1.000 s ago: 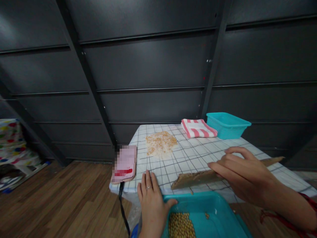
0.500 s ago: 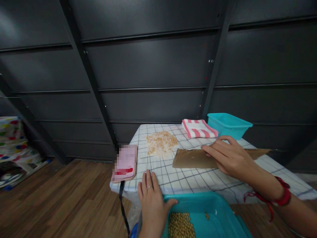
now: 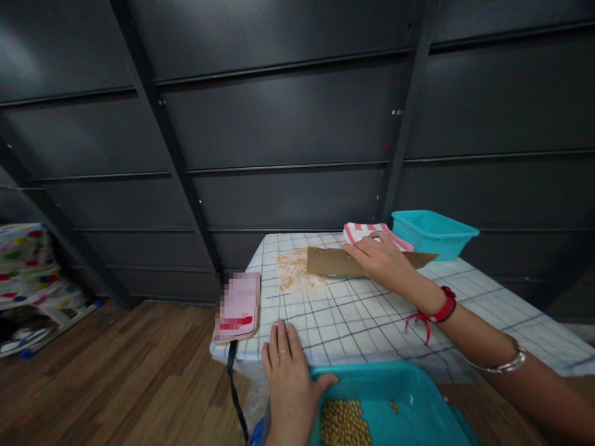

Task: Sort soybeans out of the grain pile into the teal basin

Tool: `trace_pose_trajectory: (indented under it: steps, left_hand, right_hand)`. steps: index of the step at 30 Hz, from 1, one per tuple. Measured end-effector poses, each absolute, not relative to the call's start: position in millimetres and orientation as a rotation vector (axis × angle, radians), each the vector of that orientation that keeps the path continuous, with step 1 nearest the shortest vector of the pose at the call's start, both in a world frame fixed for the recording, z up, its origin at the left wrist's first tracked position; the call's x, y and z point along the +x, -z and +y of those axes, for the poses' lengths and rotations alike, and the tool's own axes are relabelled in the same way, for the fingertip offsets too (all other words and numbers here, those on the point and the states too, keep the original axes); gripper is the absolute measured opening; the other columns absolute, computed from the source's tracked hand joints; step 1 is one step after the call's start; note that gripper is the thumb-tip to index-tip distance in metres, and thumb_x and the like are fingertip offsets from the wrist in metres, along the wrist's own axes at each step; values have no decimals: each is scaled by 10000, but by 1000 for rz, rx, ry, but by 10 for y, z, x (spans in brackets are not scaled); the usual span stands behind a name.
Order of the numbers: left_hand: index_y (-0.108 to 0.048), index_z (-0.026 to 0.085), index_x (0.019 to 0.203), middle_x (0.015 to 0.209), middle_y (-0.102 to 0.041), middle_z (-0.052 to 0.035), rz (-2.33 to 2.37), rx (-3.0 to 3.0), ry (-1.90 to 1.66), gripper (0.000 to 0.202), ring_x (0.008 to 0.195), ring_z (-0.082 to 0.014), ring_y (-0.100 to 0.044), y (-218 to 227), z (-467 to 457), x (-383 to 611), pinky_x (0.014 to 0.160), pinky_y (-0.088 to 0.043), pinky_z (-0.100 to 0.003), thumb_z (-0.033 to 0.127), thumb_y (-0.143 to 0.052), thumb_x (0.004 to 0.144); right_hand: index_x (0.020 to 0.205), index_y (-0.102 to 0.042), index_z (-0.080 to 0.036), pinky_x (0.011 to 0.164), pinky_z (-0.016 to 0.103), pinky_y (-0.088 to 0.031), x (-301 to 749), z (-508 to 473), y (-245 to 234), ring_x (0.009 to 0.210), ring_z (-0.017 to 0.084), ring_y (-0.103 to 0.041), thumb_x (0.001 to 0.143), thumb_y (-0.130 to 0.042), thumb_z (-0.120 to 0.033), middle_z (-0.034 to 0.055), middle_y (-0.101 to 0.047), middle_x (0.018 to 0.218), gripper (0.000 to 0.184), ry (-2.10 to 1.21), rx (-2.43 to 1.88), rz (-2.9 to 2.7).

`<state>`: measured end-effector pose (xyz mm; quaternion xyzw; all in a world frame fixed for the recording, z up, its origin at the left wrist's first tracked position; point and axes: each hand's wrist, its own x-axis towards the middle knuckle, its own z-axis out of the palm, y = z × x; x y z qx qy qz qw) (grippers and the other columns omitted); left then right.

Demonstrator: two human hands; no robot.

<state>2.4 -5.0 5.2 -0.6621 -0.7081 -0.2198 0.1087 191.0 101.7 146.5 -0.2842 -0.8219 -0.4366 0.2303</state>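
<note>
My right hand (image 3: pixel 379 257) grips the top edge of a brown cardboard strip (image 3: pixel 332 262), held on edge above the table. The strip's left end is at a patch of yellow grains with whitish powder (image 3: pixel 292 275) and hides part of it. Near the table's front edge my left hand (image 3: pixel 288 378) lies with fingers stretched out and its thumb over the rim of a teal tub (image 3: pixel 372 370). Inside that tub, round tan beans (image 3: pixel 344 424) are heaped at the left, with a few apart from them.
A checked white cloth (image 3: pixel 346 322) covers the table. At the back stand a folded pink-striped towel (image 3: pixel 356 232) and a second turquoise tub (image 3: pixel 434 234). A pink phone-like case (image 3: pixel 239 303) with a black strap lies at the left edge. Dark panels (image 3: pixel 279 124) rise behind.
My right hand has moved the cardboard strip left and away from me, onto the grain patch and in front of the towel. My left hand stays by the near tub.
</note>
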Motion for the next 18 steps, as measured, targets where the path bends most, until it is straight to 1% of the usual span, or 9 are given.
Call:
trace_pose_trajectory:
  steps: [4,6,9,14,18]
  left_hand:
    - [-372,27,1183,1272,-370,-236,-2068,-1946,649,914,1186,-355,-297,-59,-45,24,948,-262,-521,445,-703,441]
    - [-369,27,1183,1269,-372,-238,-2050,-1942,659,910,1188,-355,-293,-47,-42,24,946,-263,-525,445,-701,446]
    - [-361,41,1187,1273,-369,-236,-2037,-1929,674,899,1196,-352,-283,-19,-38,21,948,-257,-532,463,-684,462]
    - [-344,37,1199,1279,-359,-237,-2036,-1931,674,933,1195,-355,-282,2,-34,13,948,-259,-533,485,-684,454]
    - [-347,31,1200,1281,-358,-234,-2039,-1946,652,958,1192,-358,-285,-14,-36,11,941,-273,-525,493,-696,436]
  right_hand:
    - [929,-552,-114,673,296,-287,1867,1033,-1408,664,153,-468,828,-397,-132,37,-568,691,186,1151,-832,-2288]
    - [992,-526,-109,668,299,-288,1867,1011,-1385,685,162,-480,826,-415,-154,48,-576,726,205,1112,-904,-2315]
    - [1052,-493,-107,662,301,-293,1887,963,-1373,680,167,-492,818,-414,-136,50,-584,728,249,1027,-1000,-2366]
    - [904,-550,-141,691,305,-309,1972,946,-1446,663,156,-508,805,-389,-100,47,-604,720,193,909,-950,-2336]
    - [920,-549,-146,717,310,-316,2020,1019,-1492,694,160,-516,797,-395,-109,43,-602,723,200,917,-889,-2213]
